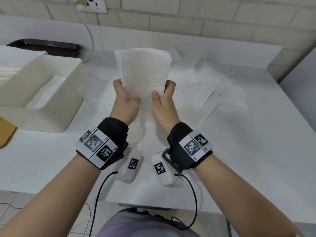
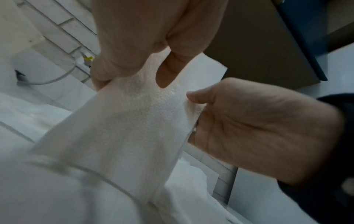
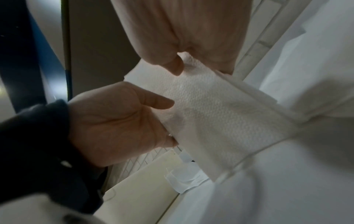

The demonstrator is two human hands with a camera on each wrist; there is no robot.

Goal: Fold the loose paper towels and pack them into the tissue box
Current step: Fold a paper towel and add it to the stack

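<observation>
A folded white embossed paper towel (image 1: 143, 72) stands upright in the air above the table's middle. My left hand (image 1: 125, 98) grips its lower left edge, thumb in front and fingers behind. My right hand (image 1: 164, 97) pinches its lower right edge the same way. The left wrist view shows the towel (image 2: 134, 121) between my left hand (image 2: 138, 50) and my right hand (image 2: 249, 124). The right wrist view shows the towel (image 3: 220, 115) too. The cream tissue box (image 1: 39, 93) lies open at the left with folded towels inside. Loose towels (image 1: 213, 86) lie spread on the table behind and to the right.
A dark tray (image 1: 46, 46) sits at the back left behind a stack of white sheets (image 1: 15, 60). A brown cardboard piece (image 1: 6, 132) lies at the left edge. A tiled wall with a socket plate (image 1: 92, 4) runs along the back. The table's front edge (image 1: 153, 204) is near my body.
</observation>
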